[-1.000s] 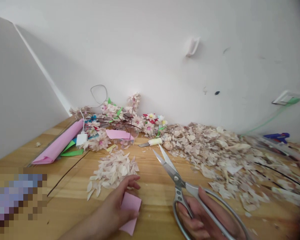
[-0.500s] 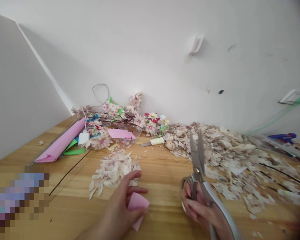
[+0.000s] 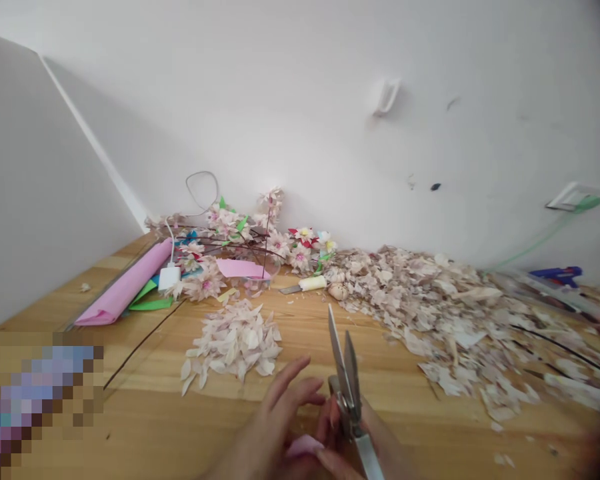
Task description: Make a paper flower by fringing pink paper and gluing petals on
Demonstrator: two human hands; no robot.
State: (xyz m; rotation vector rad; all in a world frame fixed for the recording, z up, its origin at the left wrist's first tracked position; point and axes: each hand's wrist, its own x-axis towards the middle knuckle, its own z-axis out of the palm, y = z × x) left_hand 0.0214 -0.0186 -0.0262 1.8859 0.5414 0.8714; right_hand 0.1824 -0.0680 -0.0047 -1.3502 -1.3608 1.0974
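Note:
My left hand (image 3: 280, 427) sits at the bottom middle of the view, shut on a small piece of pink paper (image 3: 305, 445) that shows only in part between the fingers. My right hand (image 3: 343, 460) grips a pair of steel scissors (image 3: 346, 380) just beside it, with the narrow blades pointing up and slightly apart. The blades are right at the left hand, and the paper is partly hidden by the fingers. Beyond my hands lies a pile of cut pale pink petals (image 3: 233, 343).
A large heap of paper scraps (image 3: 430, 320) covers the wooden table (image 3: 155, 427) to the right. Paper flowers on twigs (image 3: 240, 233), a pink paper roll (image 3: 125, 287), a craft knife (image 3: 305, 285) and a blue glue gun (image 3: 555, 275) lie along the wall.
The scissors have moved left to my left hand and now point upward. My left hand has closed further over the pink paper, which shows much less.

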